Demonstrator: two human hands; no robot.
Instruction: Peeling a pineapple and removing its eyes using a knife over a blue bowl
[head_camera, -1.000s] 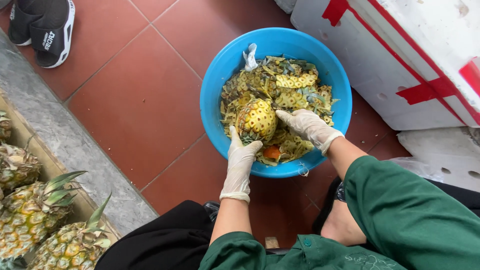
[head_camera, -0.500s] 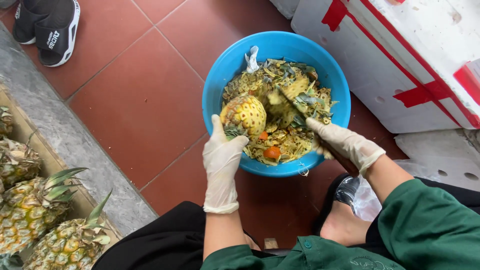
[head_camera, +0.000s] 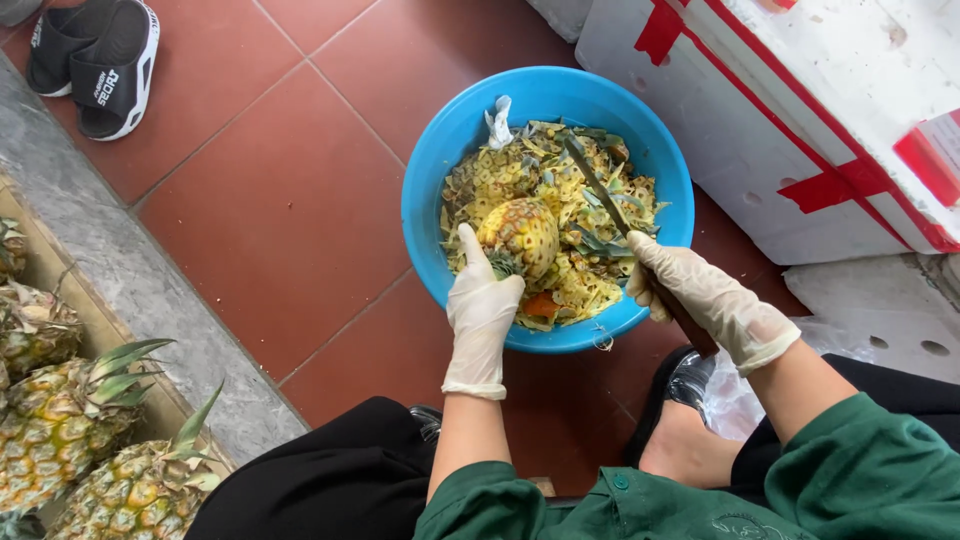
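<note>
Pineapple in basin, box right, sandals left.

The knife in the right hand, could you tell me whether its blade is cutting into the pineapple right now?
No, the knife in the right hand is raised over the peels beside the pineapple, which the left hand holds.

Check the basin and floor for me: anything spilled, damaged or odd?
Nothing spilled: the peelings sit inside the blue basin. One oddity: a crumpled white scrap lies among them at the far rim. The left hand holds the pineapple, the right hand the knife.
</note>
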